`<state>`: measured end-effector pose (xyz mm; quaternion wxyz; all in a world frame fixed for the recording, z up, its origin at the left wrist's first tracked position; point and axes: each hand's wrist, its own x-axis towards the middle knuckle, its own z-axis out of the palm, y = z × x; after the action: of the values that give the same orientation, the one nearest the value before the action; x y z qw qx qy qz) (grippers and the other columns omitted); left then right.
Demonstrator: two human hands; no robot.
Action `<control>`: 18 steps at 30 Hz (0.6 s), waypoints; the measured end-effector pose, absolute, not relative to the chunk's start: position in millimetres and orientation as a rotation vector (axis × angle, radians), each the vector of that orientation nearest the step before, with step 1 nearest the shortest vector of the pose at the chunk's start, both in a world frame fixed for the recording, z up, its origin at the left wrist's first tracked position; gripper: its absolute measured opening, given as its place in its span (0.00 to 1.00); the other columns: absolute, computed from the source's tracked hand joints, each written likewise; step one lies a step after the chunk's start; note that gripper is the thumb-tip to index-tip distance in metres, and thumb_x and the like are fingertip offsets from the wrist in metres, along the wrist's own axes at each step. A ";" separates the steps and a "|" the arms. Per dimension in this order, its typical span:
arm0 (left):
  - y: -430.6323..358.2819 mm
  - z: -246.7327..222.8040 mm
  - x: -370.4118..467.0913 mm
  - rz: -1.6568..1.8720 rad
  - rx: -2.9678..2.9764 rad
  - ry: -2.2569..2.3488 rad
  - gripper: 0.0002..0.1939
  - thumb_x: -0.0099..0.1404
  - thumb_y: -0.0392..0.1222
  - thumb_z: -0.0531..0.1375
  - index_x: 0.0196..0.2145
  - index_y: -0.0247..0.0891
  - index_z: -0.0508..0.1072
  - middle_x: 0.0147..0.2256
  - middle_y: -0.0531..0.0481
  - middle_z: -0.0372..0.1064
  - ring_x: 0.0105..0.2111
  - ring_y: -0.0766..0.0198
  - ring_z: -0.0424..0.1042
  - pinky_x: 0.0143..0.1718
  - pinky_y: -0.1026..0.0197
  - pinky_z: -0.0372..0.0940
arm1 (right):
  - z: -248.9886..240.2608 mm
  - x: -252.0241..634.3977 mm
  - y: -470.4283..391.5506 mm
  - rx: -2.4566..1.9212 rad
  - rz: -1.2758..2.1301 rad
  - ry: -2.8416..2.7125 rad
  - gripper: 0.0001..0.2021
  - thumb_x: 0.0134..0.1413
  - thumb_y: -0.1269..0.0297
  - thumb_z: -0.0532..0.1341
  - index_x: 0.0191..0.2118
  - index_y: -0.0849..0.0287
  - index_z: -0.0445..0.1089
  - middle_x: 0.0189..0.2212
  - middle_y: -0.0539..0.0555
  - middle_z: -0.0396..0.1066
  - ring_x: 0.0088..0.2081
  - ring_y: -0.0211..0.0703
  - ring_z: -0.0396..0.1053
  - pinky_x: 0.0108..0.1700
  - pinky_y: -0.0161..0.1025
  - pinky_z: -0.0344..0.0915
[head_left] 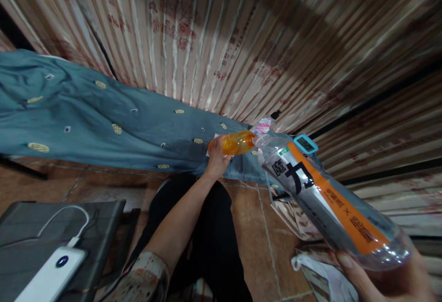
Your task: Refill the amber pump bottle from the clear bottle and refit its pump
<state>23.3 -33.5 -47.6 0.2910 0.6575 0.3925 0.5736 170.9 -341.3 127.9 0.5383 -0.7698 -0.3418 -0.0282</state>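
Observation:
My left hand (218, 160) is wrapped round a small bottle of orange liquid (241, 142), which lies tilted nearly level above the cloth-covered table. Its neck points right and meets the mouth of a large clear plastic bottle (331, 196). That large bottle, with its orange and silver label, is gripped near its base by my right hand (376, 281), partly cut off at the lower right. It slants, base toward me and neck toward the small bottle. Whether the two mouths touch, I cannot tell. Liquid inside the large bottle is not clearly visible.
A teal patterned cloth (148, 127) covers the narrow table before a pleated curtain (193, 30). Behind the bottle necks are a clear bottle with black top (263, 126) and a blue-framed digital display (305, 143). A white power bank (51, 274) lies lower left; a plastic bag (336, 276) lower right.

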 end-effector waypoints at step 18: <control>-30.9 -51.5 25.3 1.564 1.762 1.047 0.37 0.57 0.32 0.67 0.62 0.43 0.63 0.61 0.39 0.72 0.63 0.43 0.72 0.67 0.36 0.65 | 125.4 173.1 -343.5 -1.869 -0.062 -0.814 0.59 0.34 0.40 0.81 0.72 0.57 0.65 0.61 0.66 0.71 0.52 0.67 0.73 0.59 0.72 0.69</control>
<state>25.3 -30.9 -51.5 0.2777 0.6566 0.3901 0.5828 173.1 -343.5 125.4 0.5235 -0.7809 -0.3399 -0.0258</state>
